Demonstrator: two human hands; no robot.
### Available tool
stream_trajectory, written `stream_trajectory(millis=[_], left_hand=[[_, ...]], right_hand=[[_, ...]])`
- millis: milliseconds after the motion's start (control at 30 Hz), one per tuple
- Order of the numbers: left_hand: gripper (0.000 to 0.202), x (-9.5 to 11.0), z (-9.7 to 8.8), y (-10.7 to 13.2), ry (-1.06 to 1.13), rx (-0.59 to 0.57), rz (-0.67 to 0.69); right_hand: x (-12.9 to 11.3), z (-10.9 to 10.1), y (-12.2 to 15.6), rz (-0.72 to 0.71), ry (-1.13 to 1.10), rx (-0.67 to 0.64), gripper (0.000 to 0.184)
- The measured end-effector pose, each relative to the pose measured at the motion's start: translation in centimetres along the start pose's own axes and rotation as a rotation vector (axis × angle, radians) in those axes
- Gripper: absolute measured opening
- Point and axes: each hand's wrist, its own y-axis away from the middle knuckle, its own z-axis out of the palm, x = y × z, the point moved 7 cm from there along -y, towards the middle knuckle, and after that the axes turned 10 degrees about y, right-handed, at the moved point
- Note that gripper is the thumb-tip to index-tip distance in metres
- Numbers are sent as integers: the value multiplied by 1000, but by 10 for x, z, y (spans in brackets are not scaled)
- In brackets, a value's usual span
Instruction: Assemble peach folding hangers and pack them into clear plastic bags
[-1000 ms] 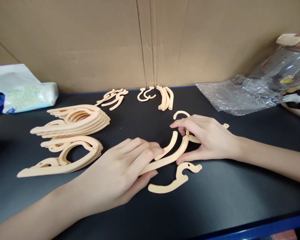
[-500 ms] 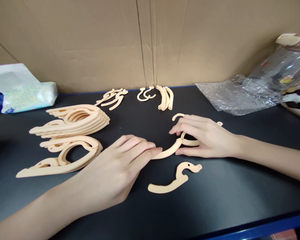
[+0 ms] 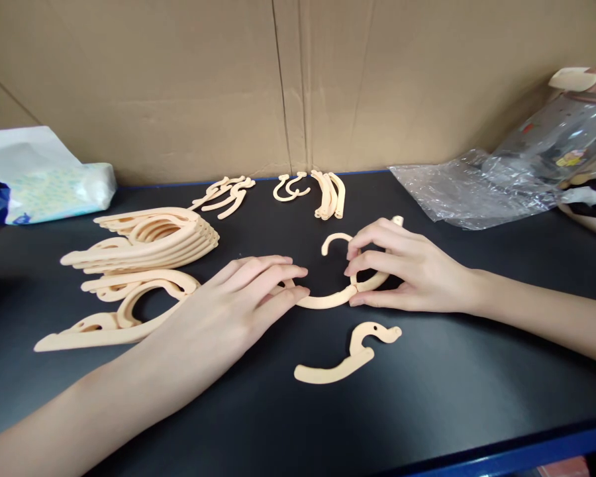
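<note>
Between both hands lies a cream plastic folding clothes hanger (image 3: 328,302), its hook (image 3: 335,240) pointing away from me. My left hand (image 3: 251,288) grips the end of its left curved arm, and the fingertips cover part of that end. Around the hook joint and the right arm, my right hand (image 3: 402,268) is closed, with the arm's tip showing above the fingers. In front of them rests a loose curved hanger arm piece (image 3: 332,373) joined to a shorter hooked part. Left of my left hand are stacked folded hangers (image 3: 173,245), partly behind the forearm.
At the back of the black table (image 3: 451,377) lie jointed arm pieces (image 3: 231,195), loose hooks (image 3: 292,189) and curved strips (image 3: 329,194). A tissue pack (image 3: 62,192) stands at left. Clear plastic wrap (image 3: 457,189) and a bottle (image 3: 556,132) are at right. Cardboard (image 3: 179,86) rises behind.
The hanger's two arms have swung upward at the ends, making a more curved shape. The hook has shifted left, and the right arm's tip now shows above my right hand.
</note>
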Motion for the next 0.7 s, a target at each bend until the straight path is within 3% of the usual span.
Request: stream_trajectory(millis=[333,500,700], left_hand=[[40,-7,-7,-3,-64,30,-79],[38,-8,-7,-2,0,52,-88],[36,-11,0,1,101,25,-120]], right_hand=[[1,4,-1,10,19,-64,32],[-7,2,-2,-65,24,-59,31],[-16,7,-1,-175,14,-142,32]])
